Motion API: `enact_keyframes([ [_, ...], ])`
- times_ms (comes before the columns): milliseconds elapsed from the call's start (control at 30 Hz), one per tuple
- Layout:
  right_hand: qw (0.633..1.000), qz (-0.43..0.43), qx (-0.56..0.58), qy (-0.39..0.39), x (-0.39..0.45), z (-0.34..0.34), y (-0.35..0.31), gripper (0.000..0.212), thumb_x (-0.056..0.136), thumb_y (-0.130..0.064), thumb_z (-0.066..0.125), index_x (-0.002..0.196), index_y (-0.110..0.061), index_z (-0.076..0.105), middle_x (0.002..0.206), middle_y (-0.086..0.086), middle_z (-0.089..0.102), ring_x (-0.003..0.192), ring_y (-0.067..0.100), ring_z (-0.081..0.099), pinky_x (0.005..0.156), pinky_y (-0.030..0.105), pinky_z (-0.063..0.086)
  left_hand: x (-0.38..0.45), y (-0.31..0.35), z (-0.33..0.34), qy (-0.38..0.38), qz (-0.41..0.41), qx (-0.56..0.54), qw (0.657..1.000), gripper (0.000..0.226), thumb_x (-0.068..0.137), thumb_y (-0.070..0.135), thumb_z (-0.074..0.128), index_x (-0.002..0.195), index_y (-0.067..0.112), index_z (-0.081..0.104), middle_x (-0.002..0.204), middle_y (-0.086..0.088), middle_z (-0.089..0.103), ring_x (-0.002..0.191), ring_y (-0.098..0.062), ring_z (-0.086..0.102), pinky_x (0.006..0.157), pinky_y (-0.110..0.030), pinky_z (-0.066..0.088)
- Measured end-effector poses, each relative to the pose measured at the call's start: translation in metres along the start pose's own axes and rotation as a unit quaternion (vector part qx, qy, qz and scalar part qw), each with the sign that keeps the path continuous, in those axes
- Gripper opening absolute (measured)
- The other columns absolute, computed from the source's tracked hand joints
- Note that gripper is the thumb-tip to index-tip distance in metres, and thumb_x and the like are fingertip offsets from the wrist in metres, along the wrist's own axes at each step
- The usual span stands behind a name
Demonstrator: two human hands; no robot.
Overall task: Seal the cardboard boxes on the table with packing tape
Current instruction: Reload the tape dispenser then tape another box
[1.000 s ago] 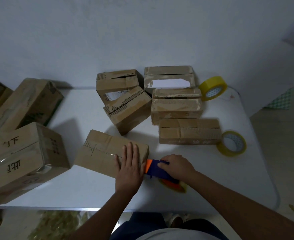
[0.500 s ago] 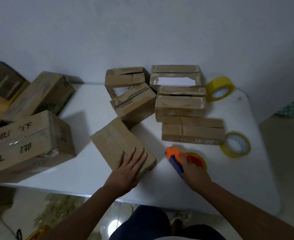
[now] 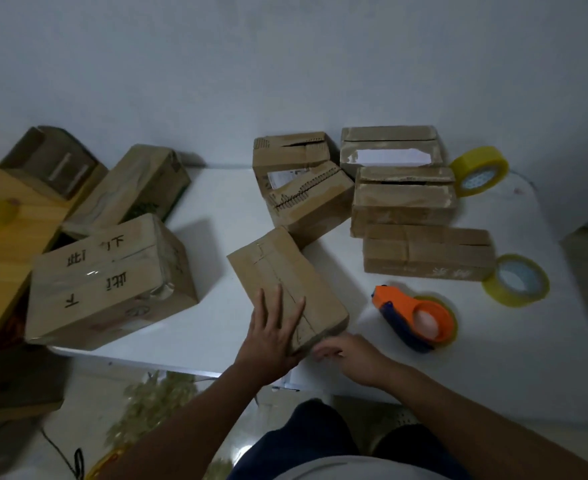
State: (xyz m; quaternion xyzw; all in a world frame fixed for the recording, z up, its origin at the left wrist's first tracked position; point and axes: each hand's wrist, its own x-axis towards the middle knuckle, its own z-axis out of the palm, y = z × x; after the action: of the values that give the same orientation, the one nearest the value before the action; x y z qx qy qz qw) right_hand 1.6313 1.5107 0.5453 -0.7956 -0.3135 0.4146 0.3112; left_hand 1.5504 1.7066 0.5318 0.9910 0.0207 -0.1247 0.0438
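My left hand (image 3: 272,336) lies flat, fingers straight and spread, on top of the small brown cardboard box (image 3: 287,289) that sits angled near the front edge of the white desk (image 3: 216,327). My right hand (image 3: 349,355) is down at the near corner of that same box, fingers loosely curled and touching the end face, though it's too blurry to tell if that grip is really pinching anything. The orange and blue tape dispenser (image 3: 413,318) with its yellow roll lies on the desk just right of the box, nobody holding it. Further back there's a cluster of five more worn brown cardboard boxes (image 3: 403,202), some with flaps gaping a bit. One yellow tape roll (image 3: 479,170) stands tilted at the back right, another yellow tape roll (image 3: 516,280) lies flat beside the nearest box of the cluster. On the left, a bigger cardboard box with black characters (image 3: 108,282) hangs over the desk's corner.
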Motion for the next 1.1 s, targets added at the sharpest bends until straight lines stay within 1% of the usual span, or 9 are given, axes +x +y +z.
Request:
enact_keyframes([
  [100,0.996,0.042,0.050,0.067,0.020,0.020,-0.015,0.026,0.091,-0.001,0.057,0.106,-0.012,0.075,0.109,0.005,0.073,0.099,0.009,0.061,0.090,0.017,0.047,0.000,-0.003,0.003,0.001,-0.002,0.000,1.000,0.094,0.086,0.082,0.016,0.158,0.022,0.010,0.160,-0.030,0.010,0.142,-0.060,0.013,0.108,-0.064,0.032],
  [200,0.970,0.178,0.101,0.133,0.037,0.029,-0.009,0.015,0.084,-0.014,0.066,0.083,-0.020,0.079,0.096,0.004,0.075,0.093,0.020,0.065,0.089,0.034,0.053,-0.001,-0.012,0.006,-0.002,0.013,0.020,1.000,0.101,0.086,0.075,0.043,0.155,0.029,-0.015,0.161,-0.026,-0.013,0.144,-0.056,-0.007,0.116,-0.063,0.019],
  [367,0.934,0.293,0.158,0.131,0.029,0.017,0.007,0.015,0.089,-0.017,0.064,0.091,-0.005,0.073,0.096,0.011,0.072,0.087,0.024,0.068,0.086,0.039,0.055,-0.021,-0.041,0.004,-0.042,0.061,0.030,0.997,0.107,0.086,0.070,0.052,0.151,0.036,-0.026,0.158,-0.016,-0.031,0.142,-0.047,-0.027,0.120,-0.060,0.010],
  [500,0.946,0.257,0.135,0.146,0.017,0.019,0.000,0.025,0.095,-0.007,0.048,0.111,-0.010,0.068,0.110,0.007,0.065,0.099,0.022,0.063,0.082,0.028,0.051,-0.034,-0.076,0.002,-0.032,0.152,0.038,0.987,0.109,0.081,0.065,0.063,0.156,0.036,-0.010,0.163,-0.014,-0.021,0.148,-0.043,-0.016,0.120,-0.056,0.011],
  [567,0.953,0.217,0.161,0.140,0.015,0.025,-0.012,0.022,0.096,-0.007,0.050,0.109,-0.014,0.066,0.108,0.006,0.065,0.096,0.019,0.063,0.076,0.023,0.049,-0.033,-0.088,-0.004,-0.038,0.205,0.062,0.976,0.110,0.079,0.062,0.068,0.157,0.036,-0.006,0.164,-0.014,-0.016,0.149,-0.041,-0.011,0.119,-0.052,0.009],
  [633,0.955,0.195,0.174,0.140,0.016,0.025,-0.020,0.016,0.095,-0.009,0.051,0.097,-0.020,0.062,0.105,0.006,0.065,0.094,0.019,0.063,0.081,0.029,0.051,-0.024,-0.093,-0.009,-0.037,0.228,0.087,0.969,0.111,0.078,0.063,0.068,0.157,0.036,-0.004,0.164,-0.017,-0.009,0.149,-0.043,-0.005,0.118,-0.053,0.014],
  [733,0.953,0.188,0.173,0.163,0.013,0.013,-0.022,0.016,0.095,-0.008,0.051,0.094,-0.022,0.059,0.104,0.006,0.064,0.096,0.020,0.062,0.088,0.035,0.051,-0.004,-0.087,-0.017,-0.053,0.238,0.095,0.965,0.110,0.079,0.063,0.067,0.157,0.036,-0.004,0.164,-0.017,-0.008,0.149,-0.043,-0.002,0.116,-0.055,0.018],
  [933,0.942,0.199,0.147,0.228,-0.007,-0.017,0.004,0.018,0.099,-0.012,0.049,0.109,-0.018,0.063,0.106,-0.001,0.062,0.098,0.016,0.060,0.082,0.032,0.051,0.031,-0.053,-0.017,-0.056,0.212,0.047,0.975,0.109,0.084,0.063,0.063,0.152,0.042,-0.020,0.159,-0.005,-0.034,0.148,-0.035,-0.024,0.120,-0.055,0.006],
  [1100,0.924,0.221,0.011,0.313,-0.018,-0.035,0.042,0.020,0.092,-0.006,0.056,0.111,-0.008,0.062,0.108,0.007,0.062,0.095,0.020,0.056,0.075,0.029,0.041,0.043,-0.047,-0.017,-0.049,0.191,0.055,0.979,0.112,0.083,0.059,0.066,0.153,0.040,-0.020,0.159,-0.008,-0.034,0.147,-0.036,-0.025,0.119,-0.055,0.002],
])
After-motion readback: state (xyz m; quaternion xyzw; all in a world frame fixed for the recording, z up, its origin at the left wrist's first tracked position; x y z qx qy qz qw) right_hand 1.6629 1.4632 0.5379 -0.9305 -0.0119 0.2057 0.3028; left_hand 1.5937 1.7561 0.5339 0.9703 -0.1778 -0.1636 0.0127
